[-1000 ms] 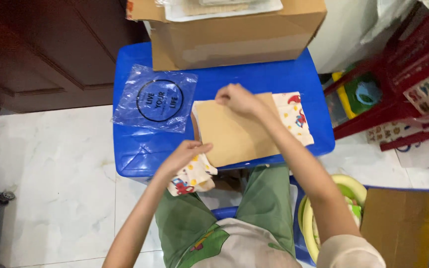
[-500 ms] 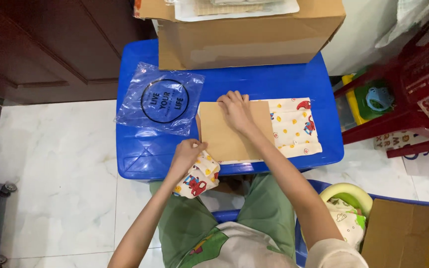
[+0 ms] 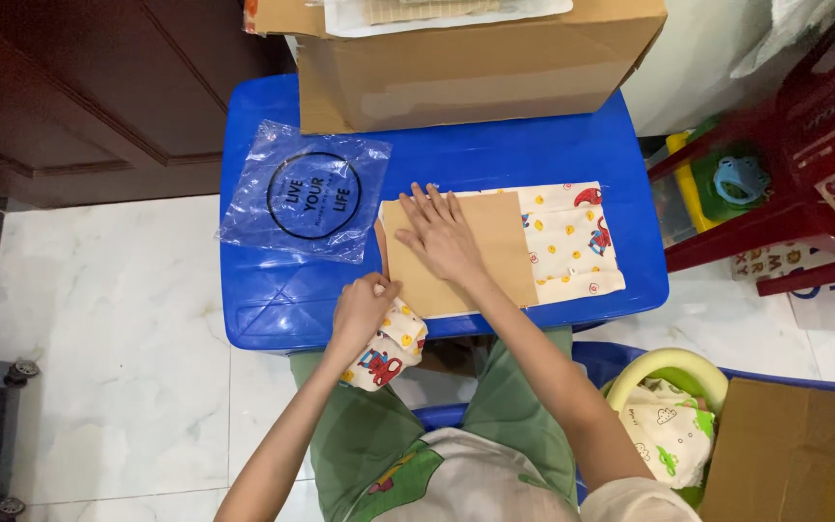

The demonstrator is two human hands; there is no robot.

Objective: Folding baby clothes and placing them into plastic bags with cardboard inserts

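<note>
A brown cardboard sheet point(image 3: 495, 253) lies on a white printed cloth point(image 3: 572, 240) spread over a blue plastic table point(image 3: 495, 155). My right hand point(image 3: 442, 235) rests flat on the cardboard's left half, fingers spread toward the far edge. My left hand point(image 3: 362, 311) is at the table's near edge, gripping a hanging end of the printed cloth point(image 3: 387, 353) by the cardboard's near left corner.
A clear plastic bag with a black ring print point(image 3: 306, 193) lies on the table's left part. A large cardboard box point(image 3: 475, 68) stands at the far edge. Red plastic furniture point(image 3: 804, 145) is at the right, a yellow basket point(image 3: 669, 372) and brown box point(image 3: 785, 449) at lower right.
My right hand went from pinching the cardboard's far edge to lying flat on it. The cardboard settled flat on the cloth. My left hand stayed closed on the cloth's hanging end.
</note>
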